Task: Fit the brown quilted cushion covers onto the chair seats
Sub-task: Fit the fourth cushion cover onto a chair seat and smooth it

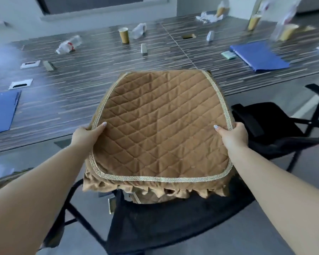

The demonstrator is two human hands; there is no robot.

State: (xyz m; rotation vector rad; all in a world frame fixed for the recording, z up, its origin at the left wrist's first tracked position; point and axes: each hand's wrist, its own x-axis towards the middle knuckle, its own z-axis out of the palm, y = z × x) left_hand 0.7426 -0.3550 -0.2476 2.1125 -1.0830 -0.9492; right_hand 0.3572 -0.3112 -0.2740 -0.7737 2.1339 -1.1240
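Both hands, left (85,134) and right (233,133), pinch the cover's (160,129) sides above the black chair (173,221).

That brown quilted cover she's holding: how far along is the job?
Early. Nothing looks fitted yet. The left hand and right hand grip the brown quilted cushion cover by its sides above a black mesh chair. The second black chair is bare too.

The cover (160,126) blocks the middle, reaching over the surface (81,85) edge. Below it the black seat (173,223) lies bare. A second chair (276,129) crowds the right side.
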